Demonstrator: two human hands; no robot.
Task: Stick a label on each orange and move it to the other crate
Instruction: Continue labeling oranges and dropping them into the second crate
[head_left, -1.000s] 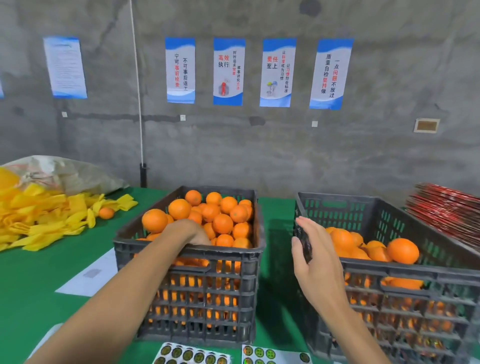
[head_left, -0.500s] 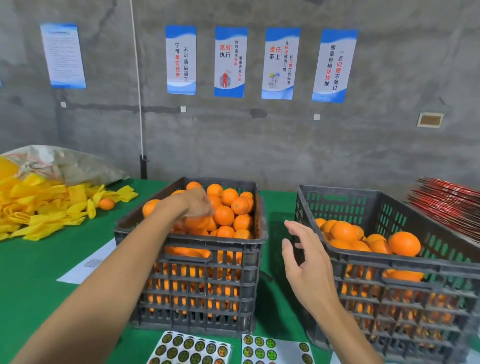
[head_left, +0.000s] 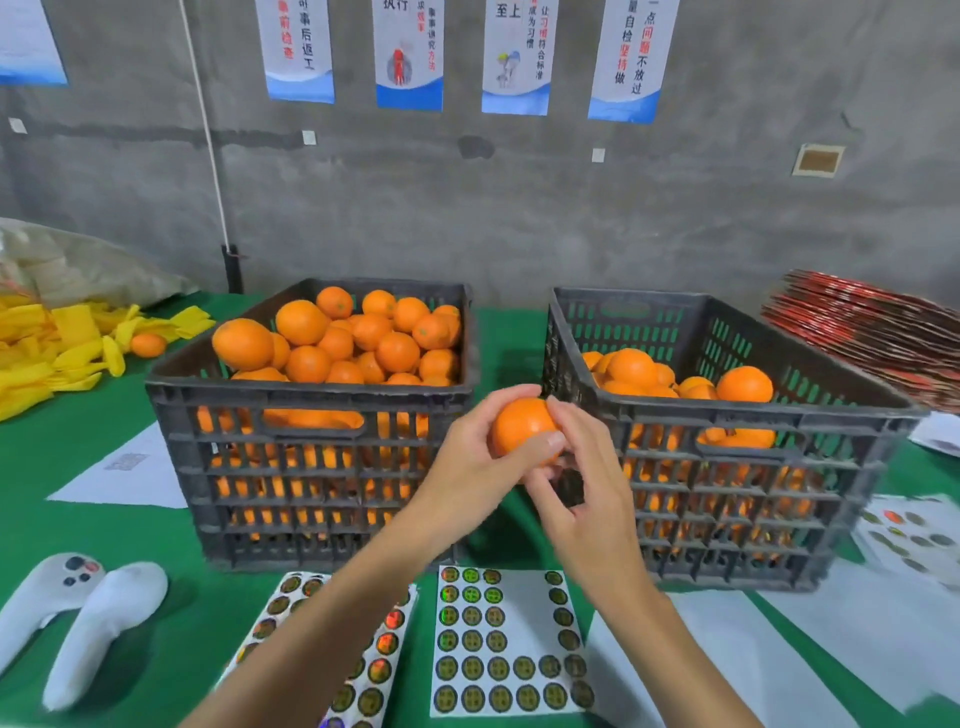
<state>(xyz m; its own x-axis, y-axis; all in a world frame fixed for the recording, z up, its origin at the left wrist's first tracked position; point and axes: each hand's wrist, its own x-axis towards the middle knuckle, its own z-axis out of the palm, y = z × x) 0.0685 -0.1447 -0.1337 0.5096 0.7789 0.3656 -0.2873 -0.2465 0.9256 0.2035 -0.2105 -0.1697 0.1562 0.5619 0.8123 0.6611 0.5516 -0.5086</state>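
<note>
Head view: green table (head_left: 483, 332), two crates (head_left: 311, 467), grey concrete wall (head_left: 519, 208).

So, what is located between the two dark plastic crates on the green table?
In the head view, the left hand and right hand hold one orange in the gap between the fuller left crate and the right crate; below is green cloth.

Two crates (head_left: 311, 400) (head_left: 727, 415), four posters (head_left: 298, 49).

Bright orange fruit (head_left: 522, 428); dark grey slatted crates (head_left: 311, 467); green tablecloth (head_left: 78, 447); white sticker sheet (head_left: 506, 644) dotted with dark iridescent circles; yellow wrappers (head_left: 57, 343); blue-and-white posters (head_left: 408, 52).
</note>
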